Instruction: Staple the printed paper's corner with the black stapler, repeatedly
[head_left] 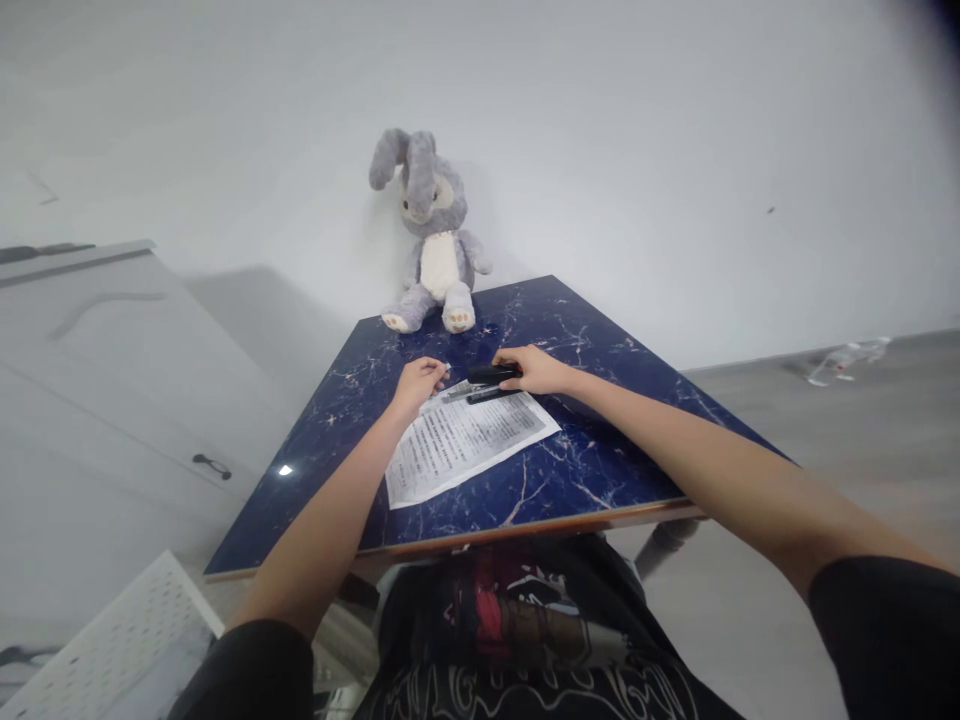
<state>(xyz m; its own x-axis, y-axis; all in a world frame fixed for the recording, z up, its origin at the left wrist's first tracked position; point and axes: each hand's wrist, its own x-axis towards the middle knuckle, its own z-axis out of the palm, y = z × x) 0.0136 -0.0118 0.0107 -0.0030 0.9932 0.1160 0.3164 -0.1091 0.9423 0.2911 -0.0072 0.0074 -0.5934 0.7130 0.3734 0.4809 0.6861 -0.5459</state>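
Note:
My right hand (538,370) grips a black stapler (489,375) from its right end, fingers over the top and thumb at the side. The stapler is spread apart, its metal rail showing between the dark upper and lower parts, just over the far edge of a printed sheet of paper (469,440). At the stapler's left, my left hand (421,384) is closed in a pinch. A small pale piece (448,368) shows at its fingertips, too small to make out. The paper lies flat and slanted in front of both hands.
A grey plush rabbit (439,240) sits at the far end of the blue marbled table (615,400), against the wall. On the left stands a white cabinet (112,400) with a dark handle. A white perforated box (112,640) is at lower left; clear plastic (847,360) lies right.

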